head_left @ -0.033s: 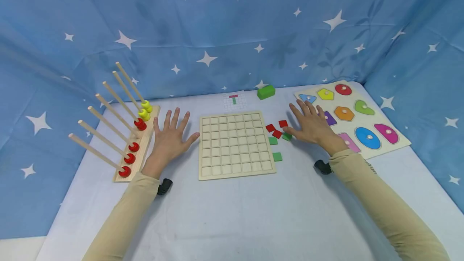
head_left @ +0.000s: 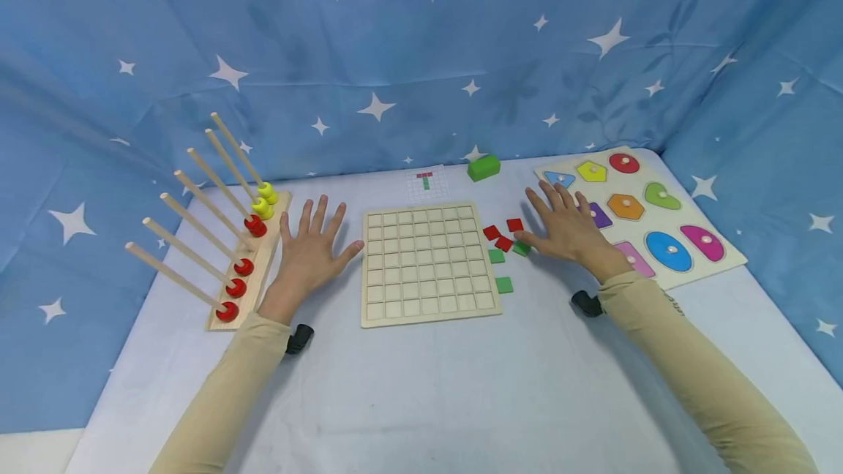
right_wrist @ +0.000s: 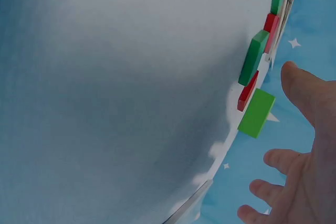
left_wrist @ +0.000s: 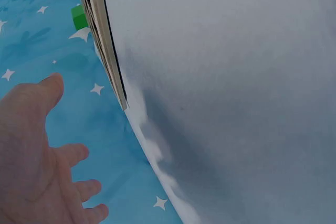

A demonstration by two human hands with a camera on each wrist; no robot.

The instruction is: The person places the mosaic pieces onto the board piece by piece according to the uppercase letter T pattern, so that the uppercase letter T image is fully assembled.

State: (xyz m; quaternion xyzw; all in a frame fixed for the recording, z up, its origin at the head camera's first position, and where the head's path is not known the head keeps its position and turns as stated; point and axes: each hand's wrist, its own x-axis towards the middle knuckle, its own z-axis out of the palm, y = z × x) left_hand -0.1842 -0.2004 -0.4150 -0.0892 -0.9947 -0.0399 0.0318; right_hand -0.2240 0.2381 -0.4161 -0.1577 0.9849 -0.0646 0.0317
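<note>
My left hand (head_left: 308,258) is held with spread fingers between the wooden grid board (head_left: 428,322) and the peg stand (head_left: 263,262); it grips nothing. Its thumb reaches close to the board's left edge. On the other side, my right hand (head_left: 569,229) is also spread and holds nothing. Near its thumb lie red square tiles (head_left: 491,232) and green square tiles (head_left: 503,284), beside the board's right edge. The thumb overlaps one green tile (head_left: 522,248) in the head view, while the right wrist view shows the thumb (right_wrist: 299,85) apart from the tiles.
A pattern card (head_left: 437,185) with a red and green T lies behind the board. A green block (head_left: 484,167) stands at the back. The shape puzzle (head_left: 642,240) with knobbed pieces lies at the right. Red and yellow rings (head_left: 261,208) sit on the stand's tall pegs.
</note>
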